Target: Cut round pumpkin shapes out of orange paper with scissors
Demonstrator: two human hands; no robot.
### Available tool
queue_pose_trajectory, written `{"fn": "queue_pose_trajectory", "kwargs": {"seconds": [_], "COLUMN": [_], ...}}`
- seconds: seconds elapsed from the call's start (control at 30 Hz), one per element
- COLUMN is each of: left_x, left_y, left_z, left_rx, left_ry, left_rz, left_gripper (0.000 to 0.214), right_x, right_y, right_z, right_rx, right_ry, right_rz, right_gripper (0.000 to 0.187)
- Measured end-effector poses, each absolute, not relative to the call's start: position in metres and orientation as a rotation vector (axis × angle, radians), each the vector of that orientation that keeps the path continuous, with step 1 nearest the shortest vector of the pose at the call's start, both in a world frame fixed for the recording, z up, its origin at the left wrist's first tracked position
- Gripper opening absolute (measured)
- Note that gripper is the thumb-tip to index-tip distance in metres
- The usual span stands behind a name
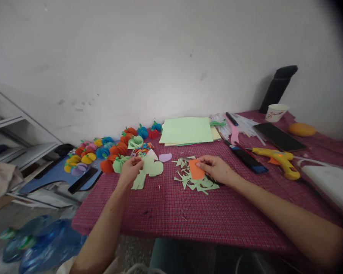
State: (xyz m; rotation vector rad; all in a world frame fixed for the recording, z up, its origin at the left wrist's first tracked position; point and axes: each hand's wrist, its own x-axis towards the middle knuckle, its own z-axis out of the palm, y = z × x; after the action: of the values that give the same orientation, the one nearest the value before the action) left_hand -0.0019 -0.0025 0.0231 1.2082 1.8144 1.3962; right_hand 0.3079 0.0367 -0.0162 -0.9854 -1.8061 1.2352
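Observation:
My left hand (130,170) is closed in a pinch at the edge of a light green paper piece (149,164). Rounded green cut-outs (156,169) and green paper strips (138,181) lie beside and below its fingertips. Between the thumb and fingers of my right hand (214,168) is an orange paper piece (197,169), held over a heap of light green paper scraps (201,185). A thin grey tip, like a scissor blade (185,159), shows behind the orange paper; the rest of it is hidden. A lilac paper piece (165,157) lies between the hands.
Colourful paper pumpkins (118,149) cluster at the left. A stack of green paper sheets (187,130) lies by the wall. On the right are a yellow glue gun (286,160), a box cutter (248,159), a phone (278,136), a paper cup (276,113) and a black bottle (277,89).

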Motion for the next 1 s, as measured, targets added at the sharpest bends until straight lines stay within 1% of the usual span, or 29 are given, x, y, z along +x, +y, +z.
{"fn": "queue_pose_trajectory", "kwargs": {"seconds": [0.2, 0.4, 0.5, 0.67, 0.8, 0.9, 1.0], "left_x": [-0.04, -0.013, -0.001, 0.003, -0.013, -0.035, -0.054], "left_y": [-0.018, -0.005, 0.011, 0.026, 0.02, 0.008, -0.006], "left_z": [0.012, 0.003, -0.007, -0.015, -0.005, 0.003, 0.005], "left_rx": [1.195, 1.326, 1.394, 1.487, 1.58, 1.77, 1.931], "left_ry": [1.958, 1.942, 1.926, 2.051, 2.192, 2.393, 2.353], "left_rz": [1.25, 1.157, 1.12, 1.051, 1.008, 0.859, 0.602], "left_gripper": [0.024, 0.03, 0.028, 0.026, 0.033, 0.036, 0.034], "right_x": [0.309, 0.308, 0.308, 0.31, 0.31, 0.308, 0.307], "right_y": [0.04, 0.044, 0.045, 0.045, 0.045, 0.044, 0.044], "right_z": [-0.02, -0.028, -0.028, -0.027, -0.028, -0.028, -0.028], "right_rx": [-0.969, -0.983, -0.977, -0.99, -0.987, -0.978, -0.982], "right_ry": [-1.912, -1.953, -1.96, -1.994, -2.004, -1.999, -1.99], "right_rz": [1.182, 1.228, 1.272, 1.217, 1.219, 1.225, 1.255], "right_gripper": [0.023, 0.023, 0.022, 0.022, 0.023, 0.024, 0.024]}}
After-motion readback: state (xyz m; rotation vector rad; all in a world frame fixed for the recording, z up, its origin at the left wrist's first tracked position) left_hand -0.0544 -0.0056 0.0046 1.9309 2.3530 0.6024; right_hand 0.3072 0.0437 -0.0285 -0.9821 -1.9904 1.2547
